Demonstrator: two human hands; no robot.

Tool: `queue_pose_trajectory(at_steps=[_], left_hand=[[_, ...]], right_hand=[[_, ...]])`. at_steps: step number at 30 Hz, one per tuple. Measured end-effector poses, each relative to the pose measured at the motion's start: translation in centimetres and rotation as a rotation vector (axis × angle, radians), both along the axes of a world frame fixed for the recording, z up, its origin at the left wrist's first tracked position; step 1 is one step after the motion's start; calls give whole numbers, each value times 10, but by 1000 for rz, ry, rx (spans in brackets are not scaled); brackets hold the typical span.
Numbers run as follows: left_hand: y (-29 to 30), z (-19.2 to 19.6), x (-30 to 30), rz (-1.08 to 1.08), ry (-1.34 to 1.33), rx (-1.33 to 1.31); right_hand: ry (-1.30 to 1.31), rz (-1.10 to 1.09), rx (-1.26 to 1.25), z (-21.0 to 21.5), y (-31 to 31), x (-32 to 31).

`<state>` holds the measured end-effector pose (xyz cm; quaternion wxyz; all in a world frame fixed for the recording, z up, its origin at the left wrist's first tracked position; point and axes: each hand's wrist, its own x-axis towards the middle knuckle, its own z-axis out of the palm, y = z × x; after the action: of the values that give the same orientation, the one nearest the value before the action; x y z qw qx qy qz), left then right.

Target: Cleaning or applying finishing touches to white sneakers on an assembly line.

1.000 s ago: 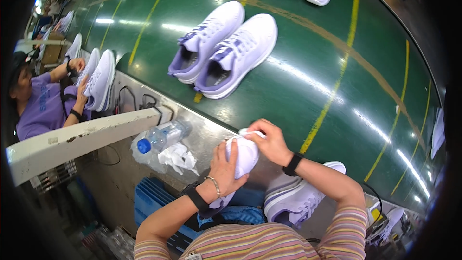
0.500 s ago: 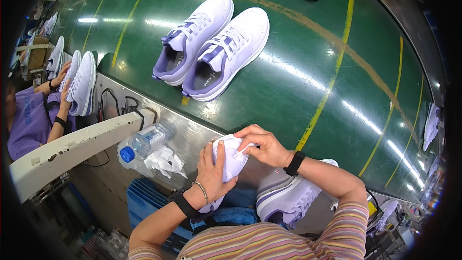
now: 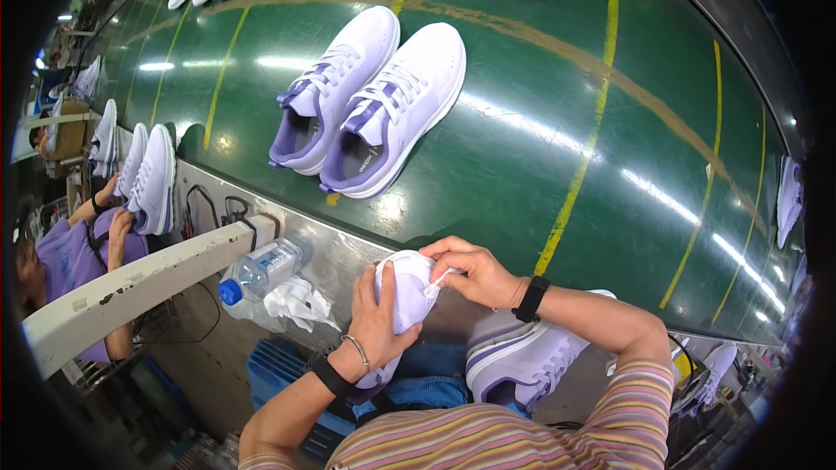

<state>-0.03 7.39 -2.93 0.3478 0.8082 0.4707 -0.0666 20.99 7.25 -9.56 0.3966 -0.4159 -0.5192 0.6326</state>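
My left hand (image 3: pixel 373 324) is wrapped round a white and lilac sneaker (image 3: pixel 409 294), held above the metal ledge with its toe pointing up and away. Between the fingertips of my right hand (image 3: pixel 477 273) is a pinched small white cloth (image 3: pixel 442 281), touching the side of the toe. The cloth's exact kind is hard to tell. Beneath my right forearm lies another sneaker (image 3: pixel 522 360) of the same colours, on its side and partly covered by the arm. The heel of the held shoe is mostly hidden by my left hand and wrist.
On the green belt (image 3: pixel 505 183) a pair of lilac sneakers (image 3: pixel 396 104) stands ahead, with more pairs farther off. A water bottle (image 3: pixel 266 268) and crumpled white tissue (image 3: pixel 300 303) lie on the left, beside a white metal bar (image 3: pixel 144 283). Another person's hand (image 3: pixel 120 231) touches sneakers at far left.
My right hand has shifted slightly down along the toe, and more of the white cloth shows. The pair on the belt appears farther left and lower. The view has tilted a little.
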Motion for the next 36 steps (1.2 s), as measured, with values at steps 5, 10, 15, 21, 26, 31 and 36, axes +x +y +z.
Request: queue_pose_trajectory(at_steps=[5,10,15,21,26,31,36], left_hand=[[0,-5,-4,18,-3,-7],[0,-6,-2,4,53,-4],[3,-2,-3,-16,37,25],[1,-4,-9,11,22,13],[2,-6,-13,27,37,4],[2,-6,-12,9,49,15],[2,-8,-10,-2,81,26]], right_hand=[[-49,-157,-2,-2,0,-24],[-201,-337,-35,-4,8,-45],[-72,-361,-395,-13,36,-45],[33,-294,-291,11,20,-3],[-114,-203,-69,22,9,-12],[45,-223,-432,2,8,-29],[98,-190,-417,-10,4,-24]])
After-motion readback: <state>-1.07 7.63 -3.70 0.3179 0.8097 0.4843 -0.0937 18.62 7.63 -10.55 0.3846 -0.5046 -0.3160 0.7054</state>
